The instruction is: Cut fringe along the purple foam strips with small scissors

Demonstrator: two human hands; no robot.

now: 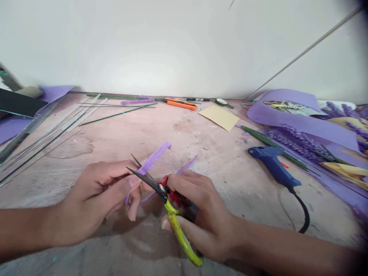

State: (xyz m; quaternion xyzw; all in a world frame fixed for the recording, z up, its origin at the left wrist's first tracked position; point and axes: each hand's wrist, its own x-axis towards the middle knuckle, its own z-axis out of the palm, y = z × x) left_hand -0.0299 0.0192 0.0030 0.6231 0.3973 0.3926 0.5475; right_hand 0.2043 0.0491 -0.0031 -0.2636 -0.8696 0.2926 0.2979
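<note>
Pinching a fringed purple paper strip (155,158) between thumb and fingers, a bare left hand (103,197) holds it at the open scissors, the strip slanting toward 2 o'clock. The right hand (202,207) grips the black-bladed scissors with yellow-green and red handles (182,237), tips toward 10 o'clock. A blue plastic glue gun (276,165) (cord trailing) lies on the worn wooden table (115,142) near 3 o'clock.
</note>
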